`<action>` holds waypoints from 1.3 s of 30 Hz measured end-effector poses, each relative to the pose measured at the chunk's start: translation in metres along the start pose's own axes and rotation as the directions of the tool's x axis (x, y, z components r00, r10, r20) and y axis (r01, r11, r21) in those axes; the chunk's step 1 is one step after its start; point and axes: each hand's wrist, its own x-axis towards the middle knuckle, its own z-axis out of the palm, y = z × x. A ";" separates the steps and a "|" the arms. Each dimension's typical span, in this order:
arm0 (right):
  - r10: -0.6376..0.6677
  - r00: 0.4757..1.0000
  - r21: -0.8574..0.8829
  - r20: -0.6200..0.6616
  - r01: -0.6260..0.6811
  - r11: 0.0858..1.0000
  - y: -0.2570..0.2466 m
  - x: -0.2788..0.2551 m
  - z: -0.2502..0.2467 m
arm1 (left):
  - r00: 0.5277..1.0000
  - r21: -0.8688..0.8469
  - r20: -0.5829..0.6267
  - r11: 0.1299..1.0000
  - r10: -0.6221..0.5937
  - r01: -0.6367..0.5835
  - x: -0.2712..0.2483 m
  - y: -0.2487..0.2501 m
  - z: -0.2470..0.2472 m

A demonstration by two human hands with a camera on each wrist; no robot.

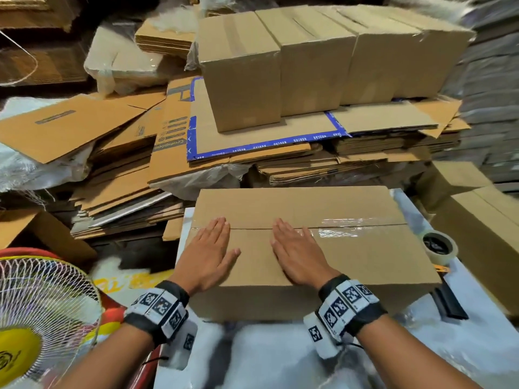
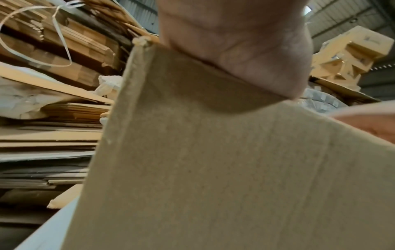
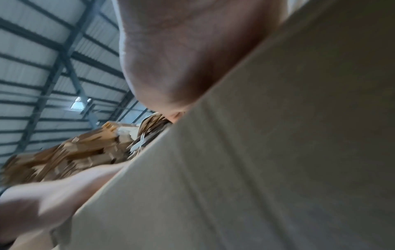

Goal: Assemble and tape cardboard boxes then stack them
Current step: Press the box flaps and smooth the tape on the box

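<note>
Wire-guarded fan (image 1: 42, 313) with yellow hub, far left. Left hand (image 1: 209, 255), fingers straight and together, lies flat on the closed brown corrugated cardboard box (image 1: 365, 254), fingertips at the flap seam. Right hand (image 1: 297, 252), equally flat, rests just beside it on the same lid; glossy clear tape (image 1: 356, 227) covers the seam rightward from its fingertips. The box sits on a pale table (image 1: 280, 357). Tape roll (image 1: 439, 247) lies just right of the box. Beyond, assembled boxes (image 1: 309, 63) stand in a row on flattened cardboard sheets (image 1: 280, 153).
</note>
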 end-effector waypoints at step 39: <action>0.641 0.721 -0.012 -0.263 -0.667 0.745 0.145 -0.006 -0.047 | 0.995 -0.044 0.009 0.994 -0.097 0.097 0.052 0.125 0.013</action>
